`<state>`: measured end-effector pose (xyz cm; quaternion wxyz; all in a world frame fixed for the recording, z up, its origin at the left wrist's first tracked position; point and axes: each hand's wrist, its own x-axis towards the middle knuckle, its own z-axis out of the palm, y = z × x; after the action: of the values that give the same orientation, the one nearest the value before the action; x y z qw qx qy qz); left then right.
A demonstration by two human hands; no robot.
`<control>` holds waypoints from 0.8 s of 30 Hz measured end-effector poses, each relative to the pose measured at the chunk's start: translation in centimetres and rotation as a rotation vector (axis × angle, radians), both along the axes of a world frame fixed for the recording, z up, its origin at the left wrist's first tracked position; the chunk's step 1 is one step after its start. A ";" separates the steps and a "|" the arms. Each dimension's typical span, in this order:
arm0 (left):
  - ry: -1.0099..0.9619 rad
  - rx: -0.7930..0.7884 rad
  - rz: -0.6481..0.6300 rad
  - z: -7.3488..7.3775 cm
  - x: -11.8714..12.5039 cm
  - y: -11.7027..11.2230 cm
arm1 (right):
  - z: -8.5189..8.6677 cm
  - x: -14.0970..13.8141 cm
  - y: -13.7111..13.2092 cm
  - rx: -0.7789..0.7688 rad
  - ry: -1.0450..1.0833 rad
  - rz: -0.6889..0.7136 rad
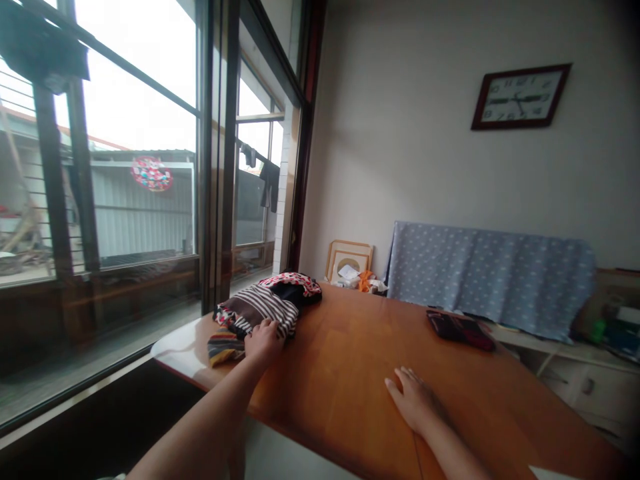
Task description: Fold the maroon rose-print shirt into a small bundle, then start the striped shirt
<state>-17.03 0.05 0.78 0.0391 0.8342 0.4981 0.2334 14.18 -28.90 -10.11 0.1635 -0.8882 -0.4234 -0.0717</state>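
A heap of clothes lies at the left end of the wooden table [345, 373]. In it are a brown, black and white striped garment [250, 303], a red and white patterned piece [295, 283] and a multicoloured striped cloth [225, 347]. My left hand [263, 340] rests at the near right side of the heap, its fingers curled onto the striped garment; the fingertips are partly hidden. My right hand [413, 400] is at the middle right of the table, palm down, fingers stretched out and holding nothing.
A dark folded cloth [460, 330] lies at the table's far right. Behind the table, a blue dotted cover [480, 273] drapes over something beside a white cabinet [595, 393]. Wooden frames [350, 257] lean on the wall under a clock [520, 99]. A large window [145, 200] borders the left.
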 end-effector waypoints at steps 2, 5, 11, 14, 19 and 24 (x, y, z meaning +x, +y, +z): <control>-0.013 -0.003 0.019 0.3 0.0 0.1 | 0.3 -0.2 -0.1 -0.001 0.004 0.001; -0.050 0.015 0.059 1.6 0.2 0.4 | 0.5 -0.3 -0.1 -0.004 0.012 0.003; -0.248 0.140 0.092 5.7 2.0 -1.1 | 0.5 -0.3 -0.1 -0.002 0.029 -0.006; -0.426 0.174 -0.012 7.1 3.7 -3.7 | 0.4 -0.3 -0.2 0.001 0.029 -0.007; -0.716 0.046 -0.281 6.9 7.6 -9.2 | 0.5 -0.3 -0.4 -0.016 0.027 0.008; -0.896 -0.195 -0.587 4.3 11.6 -14.7 | 1.9 -1.1 -0.7 -0.016 0.061 0.021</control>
<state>-5.47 -14.63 5.05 0.3881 0.7497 0.1981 0.4981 13.11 -29.58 -8.20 0.1701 -0.8867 -0.4281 -0.0395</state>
